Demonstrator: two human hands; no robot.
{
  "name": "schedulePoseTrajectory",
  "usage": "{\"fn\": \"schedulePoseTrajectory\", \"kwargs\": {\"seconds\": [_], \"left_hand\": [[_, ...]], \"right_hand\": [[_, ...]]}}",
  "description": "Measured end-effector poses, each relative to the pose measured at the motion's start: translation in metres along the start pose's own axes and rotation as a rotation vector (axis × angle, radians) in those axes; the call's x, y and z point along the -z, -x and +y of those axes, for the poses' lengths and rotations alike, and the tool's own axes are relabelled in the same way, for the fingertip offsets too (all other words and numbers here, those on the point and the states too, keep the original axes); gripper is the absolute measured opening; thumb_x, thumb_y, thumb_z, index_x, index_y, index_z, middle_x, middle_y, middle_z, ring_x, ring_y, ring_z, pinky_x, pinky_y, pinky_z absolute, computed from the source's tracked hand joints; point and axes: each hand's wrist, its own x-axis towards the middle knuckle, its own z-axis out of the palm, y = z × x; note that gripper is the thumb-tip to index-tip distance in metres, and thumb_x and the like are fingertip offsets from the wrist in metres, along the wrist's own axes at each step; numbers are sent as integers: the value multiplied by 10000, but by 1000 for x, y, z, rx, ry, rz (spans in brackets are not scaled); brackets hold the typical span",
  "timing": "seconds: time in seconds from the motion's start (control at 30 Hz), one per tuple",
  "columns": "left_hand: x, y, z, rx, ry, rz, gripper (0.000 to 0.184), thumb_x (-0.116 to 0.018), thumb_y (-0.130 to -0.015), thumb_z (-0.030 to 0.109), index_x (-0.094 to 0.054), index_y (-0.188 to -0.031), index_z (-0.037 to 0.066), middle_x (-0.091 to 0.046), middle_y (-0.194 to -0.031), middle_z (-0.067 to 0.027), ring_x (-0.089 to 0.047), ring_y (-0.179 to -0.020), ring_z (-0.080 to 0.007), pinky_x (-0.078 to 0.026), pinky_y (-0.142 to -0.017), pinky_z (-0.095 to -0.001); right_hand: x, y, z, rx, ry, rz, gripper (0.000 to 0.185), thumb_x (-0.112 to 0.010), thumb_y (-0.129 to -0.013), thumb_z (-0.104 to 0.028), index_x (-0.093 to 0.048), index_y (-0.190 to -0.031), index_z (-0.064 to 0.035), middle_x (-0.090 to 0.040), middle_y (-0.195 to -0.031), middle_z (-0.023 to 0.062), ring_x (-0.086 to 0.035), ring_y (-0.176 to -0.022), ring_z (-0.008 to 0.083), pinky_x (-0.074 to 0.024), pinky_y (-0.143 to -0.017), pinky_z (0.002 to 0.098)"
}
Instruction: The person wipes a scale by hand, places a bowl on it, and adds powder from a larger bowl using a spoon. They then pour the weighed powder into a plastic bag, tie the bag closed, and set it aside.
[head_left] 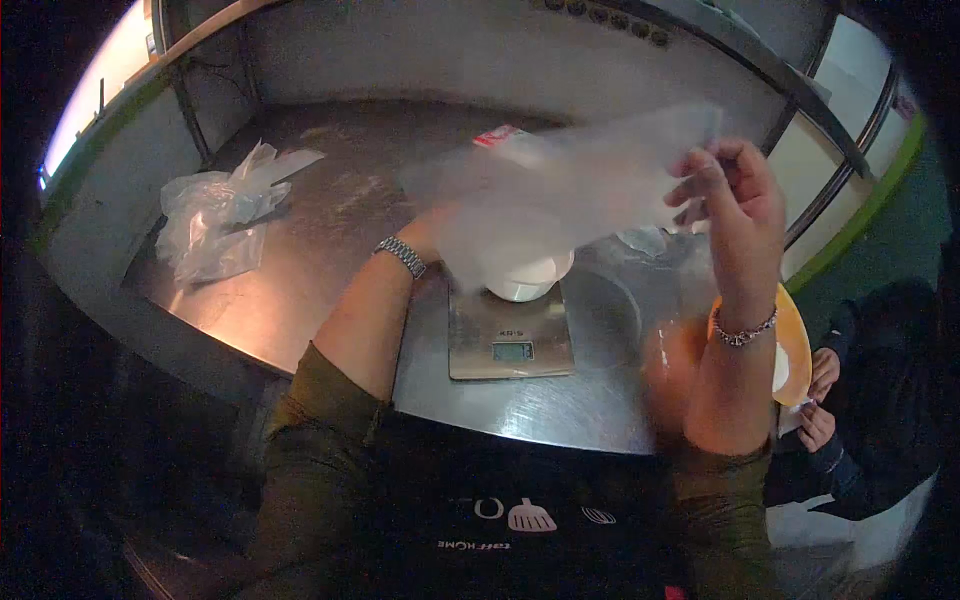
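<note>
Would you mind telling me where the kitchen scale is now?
In the head view, the kitchen scale is on the metal table, under the white bowl, just right of the left forearm.

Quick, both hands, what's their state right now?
Left hand: beside the bowl, fingers hidden behind the plastic; open or closed can't be told.
Right hand: fingers curled, holding the plastic's edge.
</note>
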Motion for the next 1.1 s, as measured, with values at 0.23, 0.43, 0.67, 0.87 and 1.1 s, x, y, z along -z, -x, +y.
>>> {"fn": "schedulePoseTrajectory", "kwargs": {"seconds": [0.23, 0.43, 0.67, 0.87, 1.1], "left_hand": [[21, 1, 2, -63, -276, -67, 375, -482, -888, 338, -647, -990, 17, -651, -993, -156, -606, -927, -260, -446, -845, -345], [51, 17, 43, -250, 519, 85, 524, -471, -891, 481, -565, -1137, 28, -615, -1049, -76, -559, -982, -169, -422, -882, -312], [17, 34, 82, -568, 321, -26, 778, -710, -657, 544, -500, -1217, 47, -575, -1072, -76, -533, -991, -170, -423, -839, -315], [-2, 42, 99, -538, -23, 316, 486, -727, -736, 260, -536, -1116, 25, -598, -1008, -86, -557, -937, -139, -452, -798, -317], [13, 38, 80, -215, 666, 214, 241, -608, -861, 214, -552, -1009, 32, -548, -739, -21, -558, -702, -121, -462, -673, -226]], "right_hand": [[3, -11, 48, -128, -290, -16, 138, -560, -882, -117, -581, -979, -21, -623, -865, 33, -584, -713, 80, -473, -592, 209], [1, -17, 52, -230, -273, 63, 161, -551, -880, -83, -593, -1019, -13, -621, -870, 40, -583, -728, 85, -484, -653, 224], [-3, -26, 41, -50, -282, 288, 159, -546, -866, -59, -583, -1009, 1, -616, -862, 50, -579, -643, 106, -483, -460, 232], [-5, -25, 49, -144, -572, 195, 182, -520, -839, -47, -557, -1006, 15, -597, -810, 72, -597, -618, 141, -506, -423, 242], [-1, -24, 61, -484, -841, 73, 87, -488, -831, -26, -527, -905, -1, -584, -791, 92, -602, -574, 168, -496, -404, 210]]}}
